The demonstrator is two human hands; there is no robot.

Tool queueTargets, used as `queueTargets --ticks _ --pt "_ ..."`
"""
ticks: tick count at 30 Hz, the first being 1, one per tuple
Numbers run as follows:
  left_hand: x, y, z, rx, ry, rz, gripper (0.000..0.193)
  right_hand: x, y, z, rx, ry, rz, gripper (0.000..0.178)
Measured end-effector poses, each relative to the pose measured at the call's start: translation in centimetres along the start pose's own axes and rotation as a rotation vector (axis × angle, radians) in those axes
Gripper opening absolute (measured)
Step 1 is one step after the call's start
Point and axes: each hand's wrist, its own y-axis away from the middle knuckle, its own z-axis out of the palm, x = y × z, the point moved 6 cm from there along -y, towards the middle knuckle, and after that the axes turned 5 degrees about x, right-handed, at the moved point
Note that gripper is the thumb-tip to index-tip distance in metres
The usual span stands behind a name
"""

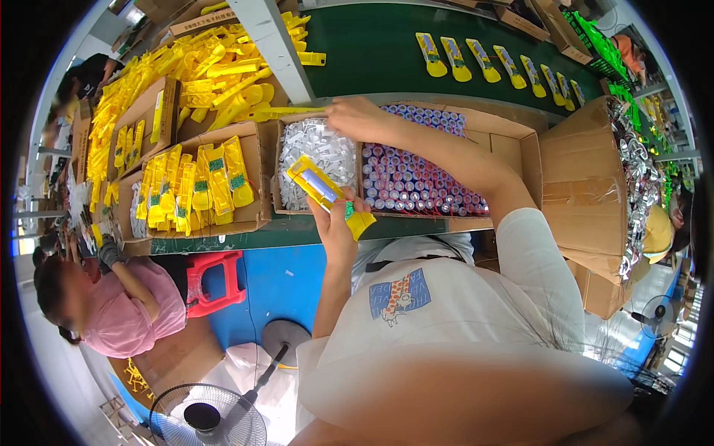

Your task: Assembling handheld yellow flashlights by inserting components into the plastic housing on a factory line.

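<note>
My left hand [336, 224] grips a yellow plastic casing [301, 165] over the near edge of the boxes. Inside that casing lie a pale purple cylindrical battery [321, 186] and a small green circuit board [349, 209]. My right hand [353, 119] reaches past the far rim of a carton of small white pieces [316, 141]. Its curled fingers close on the end of a long yellow plastic piece [290, 111], which stretches back to the yellow pile; the fingertips are partly hidden. Beneath my right forearm, wired purple batteries [416, 175] fill another carton.
On the left, a carton [262, 186] holds yellow casings with circuit boards. Loose yellow parts [216, 70] heap behind it. Several filled casings [483, 59] line the green surface beyond a metal post [275, 52]. A co-worker in pink [134, 305] sits left, near a fan [208, 416].
</note>
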Motion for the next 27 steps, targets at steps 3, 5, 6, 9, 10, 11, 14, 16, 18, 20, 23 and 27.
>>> queueTargets --ticks 3,5,6,9,10,11,14,16,18,20,23,27 --pt "0.3 0.0 -0.5 -0.006 0.011 -0.006 0.039 -1.0 -0.4 -1.4 -0.065 -0.117 -0.036 0.01" --pt "0.3 -0.3 -0.1 -0.035 -0.035 -0.028 0.038 -0.1 0.3 -3.3 -0.029 -0.51 0.184 0.013" --pt "0.2 -0.4 0.1 -0.056 -0.054 -0.043 0.038 0.1 0.5 -3.8 0.029 -0.583 0.205 0.015" --pt "-0.2 -0.9 0.7 -0.085 -0.106 -0.07 0.036 -0.3 1.4 -4.1 0.014 -0.82 0.33 0.015" --pt "-0.2 -0.9 1.1 -0.097 -0.12 -0.073 0.035 -0.2 1.8 -4.0 0.008 -0.951 0.377 0.016" --pt "-0.2 -0.9 1.2 -0.099 -0.124 -0.073 0.035 0.0 2.0 -4.0 0.013 -0.951 0.377 0.016" --pt "-0.4 -0.8 1.6 -0.107 -0.124 -0.109 0.037 -0.2 2.4 -3.1 -0.106 -1.241 0.506 0.017" --pt "-0.4 -0.7 1.8 -0.141 -0.144 -0.114 0.037 -0.5 2.7 -3.2 -0.052 -1.475 0.683 0.019" --pt "-0.4 -0.8 1.9 -0.144 -0.117 -0.133 0.037 -0.9 2.7 -4.0 -0.047 -1.377 0.661 0.02" --pt "-0.6 -0.8 2.2 -0.171 -0.071 -0.153 0.034 -1.3 2.4 -5.9 0.068 -0.955 0.451 0.017" --pt "-0.8 -1.1 2.2 -0.139 -0.076 -0.159 0.028 -2.9 2.3 -7.5 0.262 -0.646 0.151 0.024" --pt "-0.6 -1.5 3.0 -0.136 -0.246 -0.065 0.027 -1.8 2.6 -7.1 0.147 -0.824 0.372 0.024"
